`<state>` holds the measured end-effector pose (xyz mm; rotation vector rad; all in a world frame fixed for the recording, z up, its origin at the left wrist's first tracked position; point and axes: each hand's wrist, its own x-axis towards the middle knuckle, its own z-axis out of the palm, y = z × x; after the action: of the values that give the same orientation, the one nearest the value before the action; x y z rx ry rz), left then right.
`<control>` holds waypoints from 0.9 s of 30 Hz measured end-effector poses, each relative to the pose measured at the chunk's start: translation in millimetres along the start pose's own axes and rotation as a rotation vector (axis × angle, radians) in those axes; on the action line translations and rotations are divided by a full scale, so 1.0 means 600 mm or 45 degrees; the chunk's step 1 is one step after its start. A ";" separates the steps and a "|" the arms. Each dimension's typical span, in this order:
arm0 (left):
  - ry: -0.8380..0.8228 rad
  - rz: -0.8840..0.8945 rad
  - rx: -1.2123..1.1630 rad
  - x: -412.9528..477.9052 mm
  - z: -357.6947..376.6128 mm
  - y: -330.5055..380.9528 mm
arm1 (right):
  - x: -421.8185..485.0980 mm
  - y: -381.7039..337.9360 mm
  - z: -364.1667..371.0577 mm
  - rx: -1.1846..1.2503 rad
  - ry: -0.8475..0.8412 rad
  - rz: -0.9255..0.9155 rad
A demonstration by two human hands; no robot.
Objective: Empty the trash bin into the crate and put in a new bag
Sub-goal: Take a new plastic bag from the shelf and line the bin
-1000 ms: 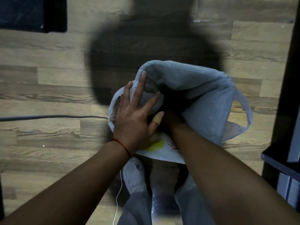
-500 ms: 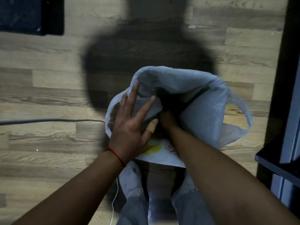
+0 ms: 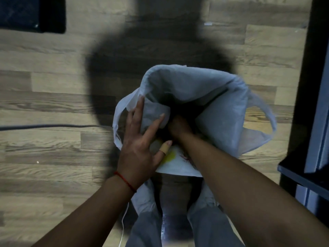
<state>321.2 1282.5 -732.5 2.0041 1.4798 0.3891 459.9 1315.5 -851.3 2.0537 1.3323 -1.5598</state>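
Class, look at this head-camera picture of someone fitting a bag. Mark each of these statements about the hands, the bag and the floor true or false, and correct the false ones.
1. The right hand reaches down inside the plastic bag. True.
2. The left hand is clenched in a fist. False: its fingers are spread flat against the bag's near-left side.
3. A bandage wraps the left thumb. True.
4. A red string circles the right wrist. False: it is on the left wrist.
5. The floor is wood-patterned planks. True.
6. The bag is tied shut. False: its mouth is wide open.
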 end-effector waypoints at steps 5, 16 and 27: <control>-0.030 -0.013 -0.047 -0.023 0.002 -0.002 | -0.011 -0.012 0.001 -0.135 -0.078 -0.228; -0.157 -0.020 -0.136 -0.040 -0.011 -0.004 | -0.151 0.031 -0.053 -0.413 0.381 -0.376; -0.217 -0.099 -0.150 -0.043 -0.018 0.006 | -0.264 0.140 -0.067 0.172 0.901 -0.522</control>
<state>309.0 1261.2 -718.8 1.8338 1.3913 0.2595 547.9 1213.8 -726.3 2.6898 2.0365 -1.0868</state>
